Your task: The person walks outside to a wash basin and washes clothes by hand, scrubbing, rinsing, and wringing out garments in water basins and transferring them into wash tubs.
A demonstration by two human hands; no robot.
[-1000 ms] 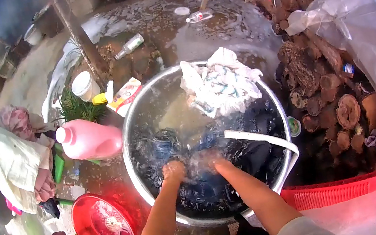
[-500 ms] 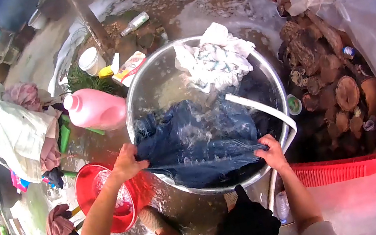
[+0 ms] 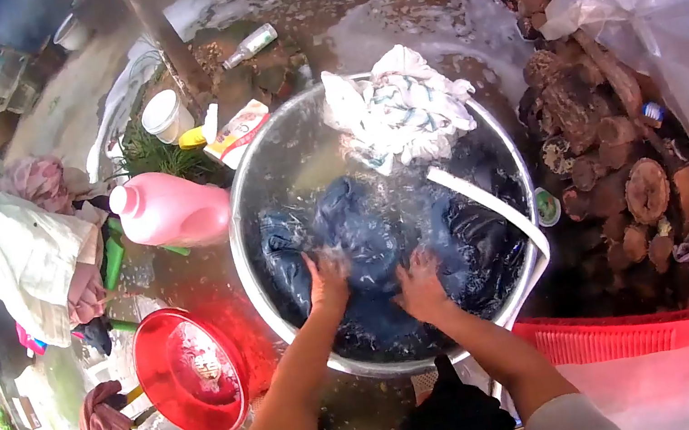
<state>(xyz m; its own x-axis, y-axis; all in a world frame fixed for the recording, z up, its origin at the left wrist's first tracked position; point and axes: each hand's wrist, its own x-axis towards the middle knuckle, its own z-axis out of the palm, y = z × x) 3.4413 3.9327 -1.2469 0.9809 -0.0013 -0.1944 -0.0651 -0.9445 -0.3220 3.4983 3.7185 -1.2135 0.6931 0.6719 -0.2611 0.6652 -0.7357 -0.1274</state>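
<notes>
A large metal basin (image 3: 259,294) holds water and dark blue cloth (image 3: 360,240). My left hand (image 3: 328,280) presses on the cloth at the water's surface, fingers apart and partly blurred by splashes. To its right, my right hand (image 3: 422,286) lies on the same cloth with its fingers spread. White patterned cloth (image 3: 402,113) rests in a heap at the basin's far edge. A white hose (image 3: 490,203) hangs over the right rim, its end above the cloth.
Left of the basin are a pink jug (image 3: 173,210), a red basin (image 3: 192,371) and piled clothes (image 3: 24,253). Cut logs (image 3: 622,166), plastic sheeting (image 3: 652,23) and a red ribbed container (image 3: 632,332) lie to the right. A wooden pole (image 3: 163,35) stands behind.
Both hands have let go of the raised dark cloth's edges and moved inward, down onto it. The cloth, stretched at the near rim half a second ago, now lies bunched in the water.
</notes>
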